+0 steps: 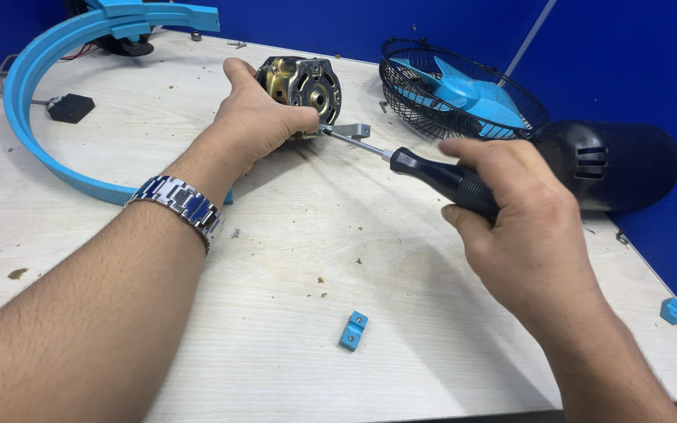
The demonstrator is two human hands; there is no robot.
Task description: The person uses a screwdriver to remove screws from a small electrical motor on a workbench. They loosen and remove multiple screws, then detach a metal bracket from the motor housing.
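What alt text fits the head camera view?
The left hand grips a fan motor on a table while the right hand holds a screwdriver against it. A fan grille with blue blades lies behind.

head view: one camera, worn on the person's head | faces forward and down over a pale wooden table [291, 329] toward blue partition walls [401, 19] | close: both forearms enter from the bottom edge, left hand [256, 117] and right hand [523, 219] mid-frame | no second view, nothing shared
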